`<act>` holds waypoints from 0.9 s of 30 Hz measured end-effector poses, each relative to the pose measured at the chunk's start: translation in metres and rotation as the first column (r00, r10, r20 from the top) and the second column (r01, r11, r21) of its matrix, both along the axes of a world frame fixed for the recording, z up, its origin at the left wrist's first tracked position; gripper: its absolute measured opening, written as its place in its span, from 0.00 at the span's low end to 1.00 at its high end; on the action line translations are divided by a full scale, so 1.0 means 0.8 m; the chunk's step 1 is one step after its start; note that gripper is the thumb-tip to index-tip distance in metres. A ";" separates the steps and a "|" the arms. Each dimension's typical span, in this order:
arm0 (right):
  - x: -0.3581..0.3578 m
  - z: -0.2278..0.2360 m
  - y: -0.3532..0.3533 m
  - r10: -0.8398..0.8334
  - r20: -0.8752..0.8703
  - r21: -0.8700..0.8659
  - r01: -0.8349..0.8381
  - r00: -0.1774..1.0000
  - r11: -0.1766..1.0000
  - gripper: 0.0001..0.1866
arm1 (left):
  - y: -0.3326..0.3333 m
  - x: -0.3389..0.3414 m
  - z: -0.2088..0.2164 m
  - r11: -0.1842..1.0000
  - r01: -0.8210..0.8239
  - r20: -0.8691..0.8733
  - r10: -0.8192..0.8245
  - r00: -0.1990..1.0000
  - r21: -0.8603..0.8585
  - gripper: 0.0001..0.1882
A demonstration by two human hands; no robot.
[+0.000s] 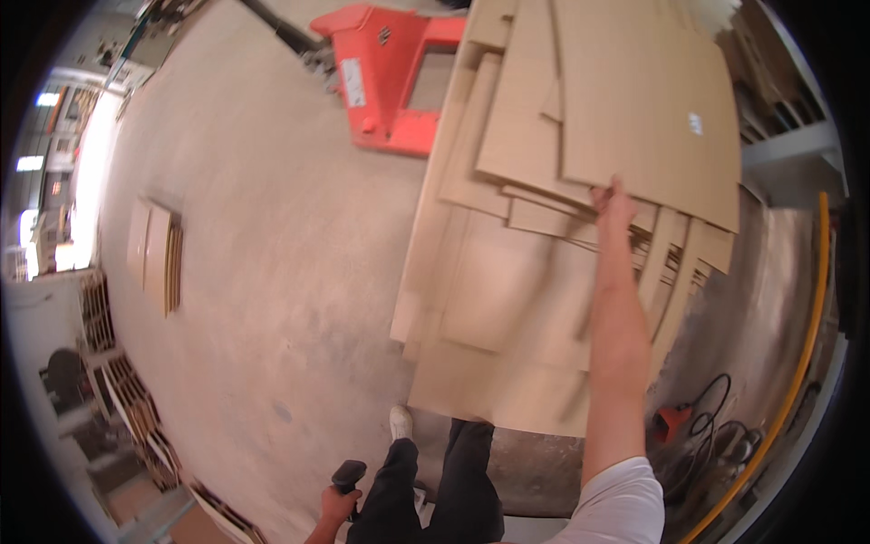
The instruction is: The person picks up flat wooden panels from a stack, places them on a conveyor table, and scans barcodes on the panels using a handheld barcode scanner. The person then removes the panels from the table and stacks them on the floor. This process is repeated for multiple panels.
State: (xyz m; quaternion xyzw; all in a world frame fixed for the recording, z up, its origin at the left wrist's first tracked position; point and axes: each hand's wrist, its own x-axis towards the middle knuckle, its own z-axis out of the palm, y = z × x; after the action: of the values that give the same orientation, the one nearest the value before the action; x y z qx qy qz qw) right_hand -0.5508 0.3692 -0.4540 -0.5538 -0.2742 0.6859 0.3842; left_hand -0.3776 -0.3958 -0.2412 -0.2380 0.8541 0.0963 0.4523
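My right hand (616,207) reaches forward over a stack of flat brown cardboard sheets. Its fingers are closed on the near edge of the top cardboard sheet (645,100), at that sheet's near left part. A small white label (695,123) sits on this sheet. Other cardboard pieces (507,290) of differing sizes lie beneath and nearer to me, unevenly overlapped. Low beside my left leg, my left hand (337,504) is wrapped round a black handheld scanner (349,473) with a pistol-like grip.
A red pallet jack (381,82) stands at the far left of the stack. On the floor to the left lies a small pile of panels (156,254). A yellow rail (807,335) runs along the right, near an orange foot pedal (671,422) with black cables.
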 end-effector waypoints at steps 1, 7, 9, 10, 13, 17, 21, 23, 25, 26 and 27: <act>0.027 -0.007 -0.016 0.028 0.020 -0.001 -0.028 0.999 1.000 0.12 | 0.020 -0.013 -0.006 0.998 0.051 -0.003 -0.051 0.999 0.029 0.16; 0.218 0.036 -0.244 -0.077 0.033 -0.243 0.082 0.997 0.966 0.09 | 0.219 -0.108 -0.097 0.652 0.105 -0.158 0.023 0.987 0.750 0.28; 0.297 0.070 -0.333 -0.141 -0.073 -0.353 0.107 0.987 0.930 0.19 | 0.325 -0.165 -0.103 0.629 -0.024 -0.012 0.054 0.998 0.777 0.19; 0.329 0.086 -0.376 -0.196 -0.074 -0.394 0.152 0.978 0.907 0.20 | 0.369 -0.186 -0.108 0.634 -0.034 -0.008 0.063 0.998 0.773 0.13; 0.384 0.137 -0.474 -0.402 0.008 -0.467 0.359 0.916 0.808 0.22 | 0.456 -0.243 -0.129 0.528 -0.120 0.081 0.097 0.992 0.840 0.10; 0.458 0.194 -0.534 -0.390 0.390 -0.294 0.514 0.834 0.806 0.26 | 0.466 -0.274 -0.161 0.540 -0.148 0.104 0.112 0.988 0.828 0.12; 0.546 0.283 -0.508 -0.377 0.756 0.092 0.483 0.535 0.871 0.24 | 0.427 -0.254 -0.180 0.345 -0.377 0.351 0.136 0.926 0.860 0.06; 0.595 0.334 -0.501 -0.275 0.909 0.126 0.420 0.315 0.899 0.26 | 0.395 -0.198 -0.191 0.169 -0.359 0.351 0.077 0.933 0.918 0.05; 0.660 0.367 -0.522 -0.247 0.954 0.163 0.401 0.169 0.902 0.27 | 0.381 -0.120 -0.133 0.397 -0.399 0.392 0.103 0.914 0.827 0.04; 0.665 0.386 -0.544 -0.265 0.948 0.169 0.428 0.176 0.888 0.27 | 0.366 -0.113 -0.136 0.405 -0.411 0.386 0.145 0.911 0.817 0.05; 0.683 0.398 -0.555 -0.305 0.935 0.199 0.443 0.182 0.874 0.27 | 0.375 -0.077 -0.120 0.334 -0.456 0.340 0.351 0.872 0.825 0.09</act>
State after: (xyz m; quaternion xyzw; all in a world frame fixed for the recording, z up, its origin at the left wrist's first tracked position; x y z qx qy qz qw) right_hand -0.0043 -0.0749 -0.1360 -0.9193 -0.2623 0.1207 0.2675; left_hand -0.4391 -0.0961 -0.3374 -0.1747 0.5644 0.6236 0.5119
